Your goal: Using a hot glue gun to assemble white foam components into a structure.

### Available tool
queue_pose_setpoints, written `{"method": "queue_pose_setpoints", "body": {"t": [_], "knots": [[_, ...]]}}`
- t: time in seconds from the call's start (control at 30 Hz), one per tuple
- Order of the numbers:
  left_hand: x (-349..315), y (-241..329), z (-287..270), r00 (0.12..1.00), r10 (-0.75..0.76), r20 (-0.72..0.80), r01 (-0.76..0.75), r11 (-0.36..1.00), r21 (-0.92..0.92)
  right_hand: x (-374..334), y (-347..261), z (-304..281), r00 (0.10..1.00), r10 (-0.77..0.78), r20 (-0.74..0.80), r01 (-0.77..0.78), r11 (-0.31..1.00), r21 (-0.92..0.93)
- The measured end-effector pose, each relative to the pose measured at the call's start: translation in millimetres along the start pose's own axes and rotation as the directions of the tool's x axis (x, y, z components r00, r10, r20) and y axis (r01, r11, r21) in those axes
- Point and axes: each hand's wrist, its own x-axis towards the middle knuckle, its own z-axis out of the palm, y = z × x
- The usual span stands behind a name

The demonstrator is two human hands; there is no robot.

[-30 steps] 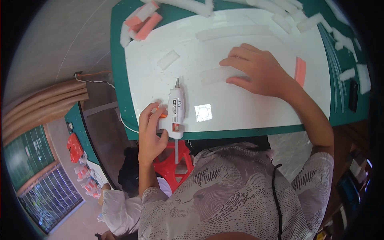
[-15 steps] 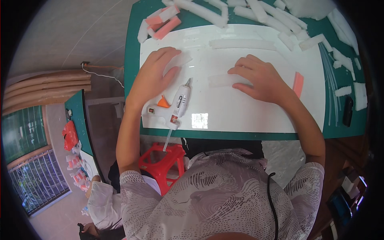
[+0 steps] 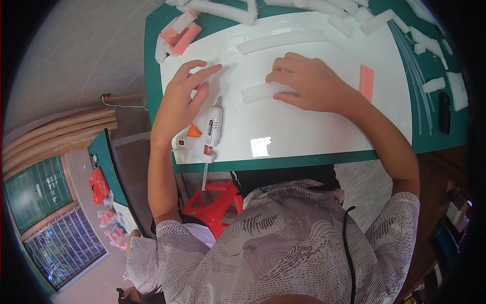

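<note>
My right hand (image 3: 316, 83) has its thumb and fingers closed about the right part of a short white foam strip (image 3: 255, 93) lying on the white board (image 3: 304, 131). To its left, my left hand (image 3: 185, 93) hovers low over the board with fingers stretched and apart; a pale sliver may lie under its fingers, but I cannot make it out. Between the hands, nearer the left, a white hot glue gun (image 3: 213, 126) lies with its nozzle pointing away from me and a clear glue stick (image 3: 204, 177) jutting from its back end past the table edge.
Beyond the hands lies a long white foam strip (image 3: 283, 40). Pink foam pieces (image 3: 186, 39) are heaped at far left; one pink piece (image 3: 366, 82) lies right. Clear glue sticks (image 3: 417, 86) and a black tool (image 3: 444, 112) are on the green table (image 3: 283, 163). A red stool (image 3: 215, 202) stands below.
The view has shifted and tilted slightly. My left hand's index finger is now stretched further out. The white strip at my right hand shows more clearly, its left end lying out past the fingertips.
</note>
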Motion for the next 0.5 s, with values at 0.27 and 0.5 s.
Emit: {"method": "queue_pose_setpoints", "body": {"t": [0.27,0.5], "knots": [[-7,9,15,0.992,-0.076,-0.101,0.014,0.858,-0.513,-2,1,2,1.0,0.013,0.007,-0.013,1.0,-0.004],[-9,25,20,0.991,0.129,-0.047,-0.135,0.973,-0.187,-2,1,1,1.0,0.019,0.012,-0.019,1.0,0.007]]}}
